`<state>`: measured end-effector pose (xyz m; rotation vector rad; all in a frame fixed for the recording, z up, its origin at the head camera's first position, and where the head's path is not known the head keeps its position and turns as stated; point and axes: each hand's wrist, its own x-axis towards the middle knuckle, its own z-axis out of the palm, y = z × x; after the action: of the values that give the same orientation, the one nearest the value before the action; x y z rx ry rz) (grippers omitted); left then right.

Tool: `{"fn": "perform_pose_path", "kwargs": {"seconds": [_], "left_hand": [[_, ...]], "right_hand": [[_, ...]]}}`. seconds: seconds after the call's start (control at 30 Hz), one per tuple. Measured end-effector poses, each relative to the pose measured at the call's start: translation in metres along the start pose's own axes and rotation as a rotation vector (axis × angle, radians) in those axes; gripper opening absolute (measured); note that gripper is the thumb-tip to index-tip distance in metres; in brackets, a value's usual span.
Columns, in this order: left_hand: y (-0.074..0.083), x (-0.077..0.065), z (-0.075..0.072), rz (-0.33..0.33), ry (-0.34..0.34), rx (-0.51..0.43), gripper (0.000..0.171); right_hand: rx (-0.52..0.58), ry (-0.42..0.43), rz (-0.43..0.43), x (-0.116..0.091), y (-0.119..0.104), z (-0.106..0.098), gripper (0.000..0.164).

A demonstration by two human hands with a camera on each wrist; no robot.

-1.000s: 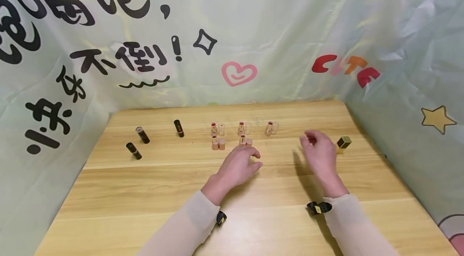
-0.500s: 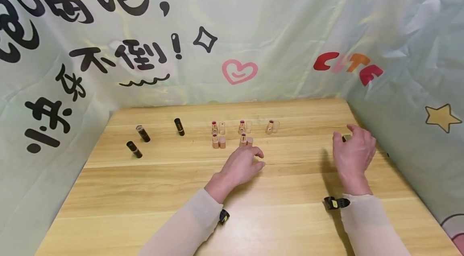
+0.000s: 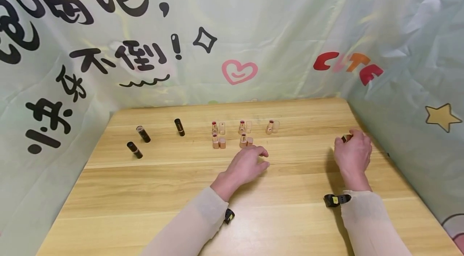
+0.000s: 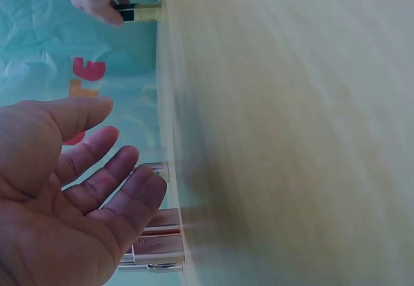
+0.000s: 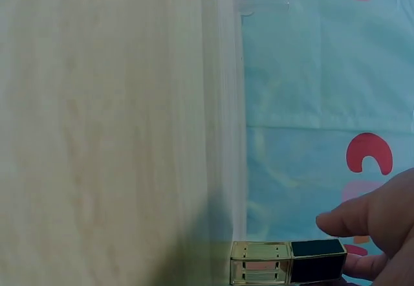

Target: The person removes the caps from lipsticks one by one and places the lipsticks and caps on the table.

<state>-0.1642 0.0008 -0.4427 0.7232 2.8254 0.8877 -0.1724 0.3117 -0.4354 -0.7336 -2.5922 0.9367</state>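
- Right hand around black-and-gold lipstick; grip unclear
- Left hand loosely open, holding nothing
- Pink tube: "MISSH", last letter unclear
- Backdrop: "CUTE"

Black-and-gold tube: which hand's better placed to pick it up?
Right, most likely. The right hand is at the black-and-gold tube, its thumb just short of the tube's side. The left hand hangs open well away, near the pink lipsticks.

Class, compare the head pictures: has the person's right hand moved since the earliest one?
Yes, rightward: in the head view, the right hand is nearer the yellow printed star, now at the black-and-gold tube.
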Motion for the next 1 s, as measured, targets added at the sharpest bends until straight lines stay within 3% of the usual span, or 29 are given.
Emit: {"fn": "perform_pose_path", "kwargs": {"seconds": [0.4,0.77,1.0], "left_hand": [[0.0,-0.003,0.0,-0.031,-0.014,-0.017,0.026],[-0.002,-0.004,-0.001,-0.057,-0.019,-0.044,0.026],[-0.002,-0.005,-0.001,-0.076,-0.033,-0.069,0.027]], "right_hand": [[0.015,0.01,-0.049,-0.006,-0.006,0.008,0.044],[0.072,-0.071,-0.303,-0.032,-0.037,0.036,0.033],[0.121,-0.157,-0.381,-0.047,-0.054,0.051,0.03]]}}
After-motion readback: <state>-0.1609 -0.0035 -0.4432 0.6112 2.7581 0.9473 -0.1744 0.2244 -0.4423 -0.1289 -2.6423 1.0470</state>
